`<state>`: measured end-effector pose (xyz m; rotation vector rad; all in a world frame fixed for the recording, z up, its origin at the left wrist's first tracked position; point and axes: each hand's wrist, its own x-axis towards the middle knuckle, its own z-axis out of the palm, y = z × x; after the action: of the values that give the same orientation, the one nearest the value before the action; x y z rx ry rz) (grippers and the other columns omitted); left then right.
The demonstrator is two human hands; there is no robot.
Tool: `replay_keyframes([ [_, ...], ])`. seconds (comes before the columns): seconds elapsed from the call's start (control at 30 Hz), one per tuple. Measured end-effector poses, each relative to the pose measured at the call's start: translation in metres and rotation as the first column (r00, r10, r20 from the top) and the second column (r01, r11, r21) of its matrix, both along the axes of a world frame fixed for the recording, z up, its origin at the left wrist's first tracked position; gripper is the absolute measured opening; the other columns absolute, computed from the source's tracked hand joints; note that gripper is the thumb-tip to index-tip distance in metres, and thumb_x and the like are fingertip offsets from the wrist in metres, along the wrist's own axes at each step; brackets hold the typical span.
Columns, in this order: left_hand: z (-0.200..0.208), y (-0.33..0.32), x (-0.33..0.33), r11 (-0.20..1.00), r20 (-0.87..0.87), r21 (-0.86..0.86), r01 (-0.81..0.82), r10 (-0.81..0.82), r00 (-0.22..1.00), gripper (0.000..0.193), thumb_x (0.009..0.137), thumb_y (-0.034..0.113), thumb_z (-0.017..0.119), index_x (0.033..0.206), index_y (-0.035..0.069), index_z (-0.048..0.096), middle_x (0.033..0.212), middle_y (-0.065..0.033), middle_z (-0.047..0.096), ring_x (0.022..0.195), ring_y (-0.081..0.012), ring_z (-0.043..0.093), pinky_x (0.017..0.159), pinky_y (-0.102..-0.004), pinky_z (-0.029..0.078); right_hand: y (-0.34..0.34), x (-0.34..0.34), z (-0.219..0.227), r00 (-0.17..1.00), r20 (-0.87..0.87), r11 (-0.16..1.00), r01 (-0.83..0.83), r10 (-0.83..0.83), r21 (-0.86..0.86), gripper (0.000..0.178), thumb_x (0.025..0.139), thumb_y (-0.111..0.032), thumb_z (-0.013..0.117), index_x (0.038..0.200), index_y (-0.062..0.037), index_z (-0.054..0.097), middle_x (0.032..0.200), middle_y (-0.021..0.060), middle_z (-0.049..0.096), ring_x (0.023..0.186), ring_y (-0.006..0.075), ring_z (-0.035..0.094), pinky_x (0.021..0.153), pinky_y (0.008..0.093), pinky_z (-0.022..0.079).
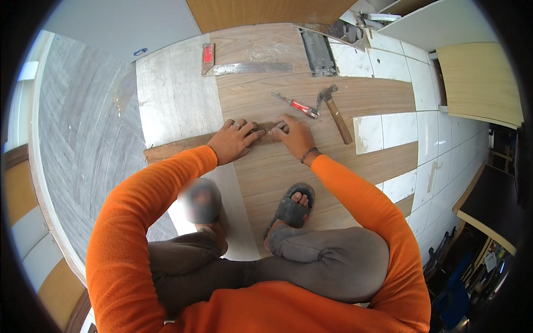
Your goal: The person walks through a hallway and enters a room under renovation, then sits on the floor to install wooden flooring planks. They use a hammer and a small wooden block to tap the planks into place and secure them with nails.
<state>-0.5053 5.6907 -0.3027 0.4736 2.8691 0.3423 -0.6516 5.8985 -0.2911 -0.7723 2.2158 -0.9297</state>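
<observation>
A narrow brown wooden strip (180, 147) lies across the floor in front of my feet. My left hand (234, 142) rests over it, fingers bent across its top, holding it down. Close by, at the strip's right end, my right hand (296, 137) has its thumb and fingers pinched together. Whatever is between those fingertips is too small to make out. A small pale round spot (270, 132) shows on the strip between the two hands. Beyond my right hand lie a red-handled screwdriver (302, 107) and a claw hammer (336, 115) with a wooden handle.
Farther off are a try square (250, 68) with a red handle and a dark grey tile cutter (318, 53). Wood-look planks (355, 94) and white tiles (397, 130) form the floor. A light wooden panel (480, 83) stands at right; my sandalled feet flank the near planks.
</observation>
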Motion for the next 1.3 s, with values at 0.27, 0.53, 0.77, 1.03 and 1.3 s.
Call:
replay_keyframes([
  [0.27,-0.017,0.003,-0.011,0.994,-0.184,-0.026,0.109,-0.111,0.977,0.092,0.082,0.047,0.077,0.161,0.03,0.033,0.138,-0.0138,0.05,0.125,-0.0347,0.05,0.102,-0.0501,0.042,0.123,-0.077,-0.037,0.759,-0.636,0.892,0.373,-0.135,0.256,0.055,0.089,-0.028,0.074,0.133,-0.0061,0.051,0.136,0.0231,0.05,0.125,0.0449,0.048,0.106,0.0524,0.043],
  [0.53,0.007,0.013,-0.015,0.993,-0.027,-0.007,0.121,-0.121,0.992,0.07,0.092,0.039,0.068,0.156,0.028,0.042,0.133,-0.0147,0.052,0.119,-0.0362,0.056,0.097,-0.0487,0.048,0.168,-0.085,-0.046,0.875,-0.482,0.853,0.285,-0.045,0.438,0.052,0.093,-0.029,0.07,0.134,-0.004,0.05,0.13,0.0218,0.053,0.12,0.0429,0.053,0.099,0.0515,0.049],
  [0.77,0.006,0.005,-0.021,0.988,-0.003,-0.063,0.139,-0.139,0.99,0.067,0.091,0.035,0.068,0.154,0.028,0.045,0.133,-0.0138,0.051,0.12,-0.0357,0.056,0.096,-0.0492,0.049,0.151,-0.081,-0.014,0.873,-0.473,0.885,0.31,-0.121,0.346,0.042,0.095,-0.034,0.067,0.118,-0.0006,0.055,0.112,0.0241,0.061,0.093,0.0429,0.066,0.082,0.0512,0.055],
  [1.03,0.001,-0.001,-0.021,0.985,0.019,-0.022,0.174,-0.173,0.985,0.072,0.089,0.036,0.071,0.155,0.028,0.043,0.134,-0.0145,0.048,0.122,-0.036,0.055,0.096,-0.0496,0.051,0.143,-0.028,0.06,0.944,-0.024,0.929,0.329,-0.33,0.167,0.049,0.097,-0.045,0.069,0.112,0.0013,0.063,0.075,0.01,0.06,0.069,0.0166,0.061,0.064,0.0355,0.051],
  [1.3,0.006,0.006,-0.026,0.982,0.036,0.054,0.18,-0.182,0.983,0.072,0.088,0.039,0.072,0.154,0.03,0.044,0.135,-0.0151,0.047,0.123,-0.0366,0.055,0.097,-0.0505,0.051,0.158,0.076,0.033,0.853,0.242,0.886,0.458,-0.462,0.075,0.043,0.101,-0.039,0.066,0.117,0.0006,0.063,0.076,0.0026,0.061,0.063,0.0112,0.059,0.058,0.0298,0.049],
])
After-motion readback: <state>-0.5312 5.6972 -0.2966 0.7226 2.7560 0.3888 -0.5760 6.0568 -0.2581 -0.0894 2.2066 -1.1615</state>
